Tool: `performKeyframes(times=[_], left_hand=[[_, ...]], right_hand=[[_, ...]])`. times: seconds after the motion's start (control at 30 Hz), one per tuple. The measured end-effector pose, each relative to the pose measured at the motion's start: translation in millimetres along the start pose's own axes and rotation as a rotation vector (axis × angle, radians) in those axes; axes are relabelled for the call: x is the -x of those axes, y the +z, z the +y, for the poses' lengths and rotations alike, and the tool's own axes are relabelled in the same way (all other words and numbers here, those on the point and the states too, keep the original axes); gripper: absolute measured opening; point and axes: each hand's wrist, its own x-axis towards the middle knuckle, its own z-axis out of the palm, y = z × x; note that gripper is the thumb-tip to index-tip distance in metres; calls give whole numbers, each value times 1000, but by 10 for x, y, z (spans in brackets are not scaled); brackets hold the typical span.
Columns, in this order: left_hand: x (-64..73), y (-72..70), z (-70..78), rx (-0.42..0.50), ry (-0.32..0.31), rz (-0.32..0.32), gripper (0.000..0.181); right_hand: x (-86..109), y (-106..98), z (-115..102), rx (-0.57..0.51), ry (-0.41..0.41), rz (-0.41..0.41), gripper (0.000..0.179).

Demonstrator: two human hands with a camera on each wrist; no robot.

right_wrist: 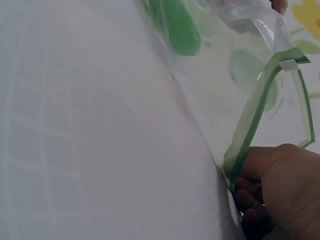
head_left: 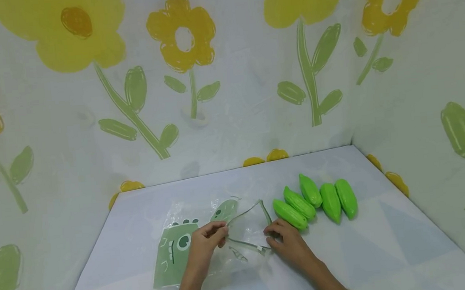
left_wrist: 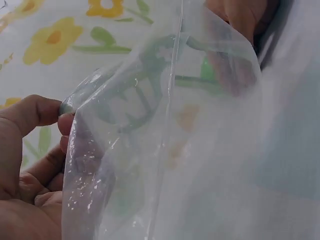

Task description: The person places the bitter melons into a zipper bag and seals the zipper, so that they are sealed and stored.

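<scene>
A clear zip bag (head_left: 172, 263) printed with a green cartoon monster lies on the table. Its mouth is spread into a wide loop, edged by a green zip strip (right_wrist: 257, 115) with a small white slider (right_wrist: 289, 65). My left hand (head_left: 205, 245) pinches the left side of the mouth; in the left wrist view, thumb and fingers (left_wrist: 37, 112) meet at the film's edge. On the opposite side, my right hand (head_left: 290, 244) grips the zip edge, its fingers partly hidden behind the strip in the right wrist view.
Several bright green, long fruit-shaped pieces (head_left: 300, 203) lie just beyond my right hand, side by side. The pale table (head_left: 389, 260) meets a wall (head_left: 245, 94) with a yellow flower print at the back and another side wall (head_left: 425, 148) at the right.
</scene>
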Motion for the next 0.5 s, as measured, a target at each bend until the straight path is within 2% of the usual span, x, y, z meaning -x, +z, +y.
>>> performKeyframes(times=[0.23, 0.3, 0.5], left_hand=[[4, -110, -6, 362, -30, -16, 18], [4, -112, -14, 386, -29, -29, 15], [-30, -51, -75, 347, -30, -83, 26]], right_hand=[[10, 12, -18, -32, 41, 8, 18], [10, 4, -32, -31, 35, 13, 19], [-1, -9, -43, -21, 23, 14, 22]])
